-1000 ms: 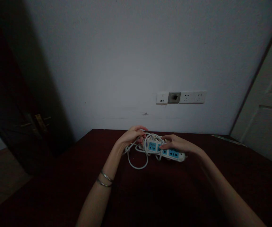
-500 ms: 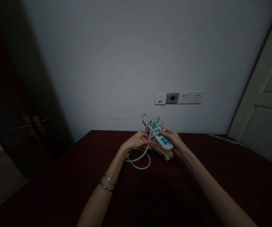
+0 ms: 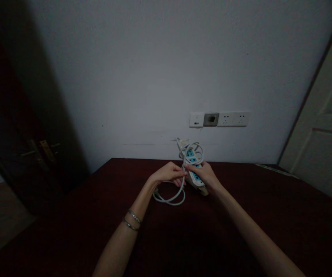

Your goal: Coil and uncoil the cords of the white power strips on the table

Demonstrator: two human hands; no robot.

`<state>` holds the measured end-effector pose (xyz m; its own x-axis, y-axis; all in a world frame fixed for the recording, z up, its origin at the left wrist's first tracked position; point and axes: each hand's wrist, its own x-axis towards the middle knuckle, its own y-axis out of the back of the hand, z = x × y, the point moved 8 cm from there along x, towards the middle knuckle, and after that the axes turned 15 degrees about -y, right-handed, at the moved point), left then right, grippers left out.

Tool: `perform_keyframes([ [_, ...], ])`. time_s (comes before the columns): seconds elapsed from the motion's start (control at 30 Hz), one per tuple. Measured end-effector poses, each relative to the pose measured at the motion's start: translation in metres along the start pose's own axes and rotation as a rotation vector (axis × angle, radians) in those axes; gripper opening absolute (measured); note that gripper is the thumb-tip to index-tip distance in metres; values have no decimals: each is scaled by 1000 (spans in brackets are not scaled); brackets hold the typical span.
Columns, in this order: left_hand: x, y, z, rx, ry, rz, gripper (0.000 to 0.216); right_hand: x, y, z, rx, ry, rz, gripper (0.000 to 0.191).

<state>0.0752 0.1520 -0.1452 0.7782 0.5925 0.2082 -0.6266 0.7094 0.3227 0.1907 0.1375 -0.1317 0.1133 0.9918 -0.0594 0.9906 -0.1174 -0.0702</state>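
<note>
A white power strip [image 3: 194, 166] with blue sockets stands tilted on end above the dark red table [image 3: 269, 215], its far end pointing up toward the wall. My right hand [image 3: 204, 175] is wrapped around its lower part. A white cable [image 3: 171, 198] is looped round the strip and hangs in a loop onto the table. My left hand [image 3: 170, 174], with two bracelets on its wrist, is closed on the cable just left of the strip.
A row of wall sockets [image 3: 219, 119] is set in the white wall behind the table. A dark open door [image 3: 39, 150] with a brass handle stands at the left. At the right there is a white panelled door [image 3: 324, 142].
The power strip has gone from lying flat to standing steeply on end in my right hand. My left hand has shifted along the cable toward the strip.
</note>
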Motion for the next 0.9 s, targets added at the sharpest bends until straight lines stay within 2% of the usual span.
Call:
perform_keyframes([
  [0.1, 1, -11, 3, -2, 9, -59, 48, -4, -2, -9, -88, 90, 22, 47],
  [0.2, 0, -15, 6, 11, 17, -88, 49, -6, -3, -10, -119, 69, 27, 44],
  [0.33, -12, 0, 2, 55, 60, -154, 46, -7, -3, -15, -144, 70, 35, 42],
  [0.43, -28, 29, -18, 185, 172, -152, 41, -8, 1, -22, -169, 109, 50, 41],
  [0.53, -44, 54, -54, 428, 395, -173, 28, -5, 8, -24, -198, 112, 88, 40],
  [0.63, -50, 54, -89, 520, 543, -259, 22, -1, 13, -21, -213, 103, 111, 41],
  [0.73, -42, 45, -111, 560, 553, -277, 25, 5, 15, -13, -196, 66, 104, 42],
  [0.9, -28, 45, -122, 721, 477, -160, 45, 10, 14, -4, -166, 25, 77, 42],
])
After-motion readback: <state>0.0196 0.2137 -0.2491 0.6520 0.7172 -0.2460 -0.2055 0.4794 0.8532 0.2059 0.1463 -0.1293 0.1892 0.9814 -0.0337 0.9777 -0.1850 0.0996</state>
